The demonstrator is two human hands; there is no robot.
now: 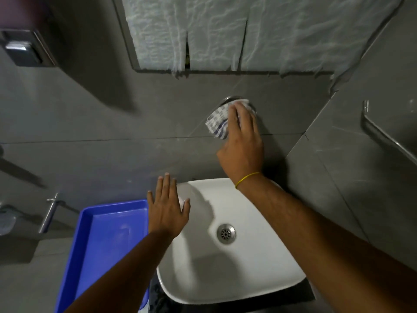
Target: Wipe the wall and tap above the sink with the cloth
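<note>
My right hand [242, 141] presses a white cloth with blue checks [217, 122] against the grey tiled wall [135, 114] above the sink. The cloth covers most of the chrome tap fitting [230, 99], of which only the upper rim shows. Below, the white basin [248, 272] stands with its metal drain [226, 233] in the middle. My left hand [167, 208] is flat with fingers spread, hovering over or resting at the basin's left rim, holding nothing.
A blue plastic tray [101, 245] lies left of the basin. A mirror covered with crumpled paper [225, 30] hangs above. A dispenser [24, 48] is mounted at upper left, a chrome rail [383, 136] on the right wall, and a chrome fixture [49, 213] at left.
</note>
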